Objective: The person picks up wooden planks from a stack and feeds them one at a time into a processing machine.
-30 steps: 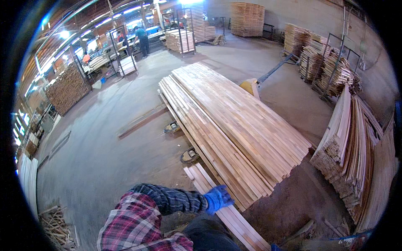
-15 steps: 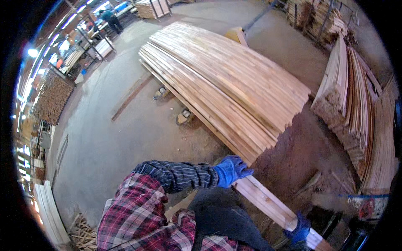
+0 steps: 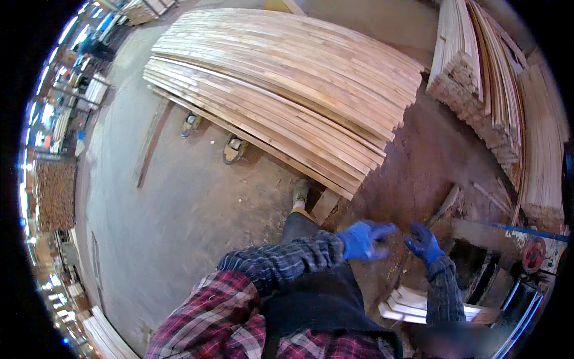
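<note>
My left hand (image 3: pixel 366 240), in a blue glove, is held out in front of my body with its fingers apart and nothing in it, slightly blurred. Facing it from the right is my right hand (image 3: pixel 423 242), in a darker blue glove, also empty with its fingers spread. Several pale wooden boards (image 3: pixel 402 305) lie below my right hand, partly covered by that forearm. Beyond both hands rests a wide stack of long wooden strips (image 3: pixel 281 78), its uneven ends toward me.
A yellow wheeled support (image 3: pixel 234 149) shows beneath the stack. At the right lean tall bundles of strips (image 3: pixel 490 90). A machine with a red handwheel (image 3: pixel 534 254) stands at lower right. Scrap wood (image 3: pixel 445 203) lies on the floor, and my foot (image 3: pixel 301 190) is near the stack's corner.
Both hands have let go of the boards they held, which now lie at the lower right. My hands have come closer together, and the view has shifted to the right.
</note>
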Motion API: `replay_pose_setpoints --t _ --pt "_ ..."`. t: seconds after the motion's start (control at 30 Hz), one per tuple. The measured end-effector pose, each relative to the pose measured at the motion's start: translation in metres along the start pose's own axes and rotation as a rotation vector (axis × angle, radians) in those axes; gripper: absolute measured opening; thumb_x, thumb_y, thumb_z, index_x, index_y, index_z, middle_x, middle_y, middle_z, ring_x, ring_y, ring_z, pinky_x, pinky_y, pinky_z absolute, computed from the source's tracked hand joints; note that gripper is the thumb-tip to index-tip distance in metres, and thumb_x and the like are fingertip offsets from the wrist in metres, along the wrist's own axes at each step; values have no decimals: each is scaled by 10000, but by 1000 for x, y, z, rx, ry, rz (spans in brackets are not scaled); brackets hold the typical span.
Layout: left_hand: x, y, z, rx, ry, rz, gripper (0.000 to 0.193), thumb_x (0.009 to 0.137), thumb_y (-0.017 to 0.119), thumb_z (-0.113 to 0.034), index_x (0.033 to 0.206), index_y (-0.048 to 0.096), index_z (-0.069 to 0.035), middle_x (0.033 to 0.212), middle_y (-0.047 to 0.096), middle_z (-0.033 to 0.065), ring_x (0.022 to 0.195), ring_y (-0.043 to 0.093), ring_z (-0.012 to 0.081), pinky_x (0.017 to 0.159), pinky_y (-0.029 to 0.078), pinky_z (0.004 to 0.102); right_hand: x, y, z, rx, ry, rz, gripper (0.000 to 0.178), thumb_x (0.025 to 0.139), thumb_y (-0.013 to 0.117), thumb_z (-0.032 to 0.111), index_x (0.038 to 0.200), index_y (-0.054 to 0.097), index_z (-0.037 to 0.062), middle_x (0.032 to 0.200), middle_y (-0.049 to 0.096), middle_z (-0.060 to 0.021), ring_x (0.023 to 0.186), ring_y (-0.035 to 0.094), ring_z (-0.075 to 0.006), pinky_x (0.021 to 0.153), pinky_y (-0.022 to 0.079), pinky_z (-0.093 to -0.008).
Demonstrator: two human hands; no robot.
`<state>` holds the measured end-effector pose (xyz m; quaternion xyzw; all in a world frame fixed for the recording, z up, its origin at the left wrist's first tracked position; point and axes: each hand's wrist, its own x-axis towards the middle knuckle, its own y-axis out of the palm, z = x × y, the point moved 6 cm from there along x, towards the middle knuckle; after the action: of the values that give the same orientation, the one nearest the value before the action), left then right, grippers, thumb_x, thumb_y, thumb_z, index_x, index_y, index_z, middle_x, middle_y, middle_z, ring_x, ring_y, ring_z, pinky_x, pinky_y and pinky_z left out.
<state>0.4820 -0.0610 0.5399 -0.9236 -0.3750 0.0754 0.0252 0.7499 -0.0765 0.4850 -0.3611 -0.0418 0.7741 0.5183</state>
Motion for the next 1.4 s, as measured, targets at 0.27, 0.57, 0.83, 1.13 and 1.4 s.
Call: replay_pose_setpoints --t 0.27,0.57,0.83,1.13,1.4 --pt "-87 -129 281 -368 -687 -182 394 921 701 -306 1164 633 -4 1130 667 139 1010 646 258 886 536 351 149 116 -147 -146 86 264 484 911 668 193 1344 537 20 1306 607 -157 1223 578 -287 988 493 -445" --pt "-71 -388 479 -700 -553 -595 205 964 572 -223 1082 585 -56 971 620 88 994 627 260 894 515 379 408 89 -97 -80 231 -230 185 983 594 210 1063 649 52 991 625 -61 893 578 -212 786 497 -361" --pt "109 -522 453 -782 -491 -676 716 983 553 -499 1554 282 -163 1545 391 159 1415 397 308 1156 329 434 522 2 -159 855 465 -749 629 861 728 492 1331 566 107 1268 597 -77 1200 519 -254 1059 377 -453" --pt "153 -583 505 -958 -591 -991 1044 766 648 -773 1532 252 -184 1516 371 160 1406 359 318 1134 362 488 531 21 -165 1089 433 -744 651 851 713 574 1294 574 118 1182 628 -84 1088 597 -260 937 502 -395" --pt "177 -571 483 -1259 -392 -1058 956 685 718 -748 1420 430 -208 1417 496 115 1269 491 359 1071 403 575 485 30 -149 1085 403 -648 761 912 592 628 1312 552 -18 1265 628 -167 1129 605 -276 970 491 -397"
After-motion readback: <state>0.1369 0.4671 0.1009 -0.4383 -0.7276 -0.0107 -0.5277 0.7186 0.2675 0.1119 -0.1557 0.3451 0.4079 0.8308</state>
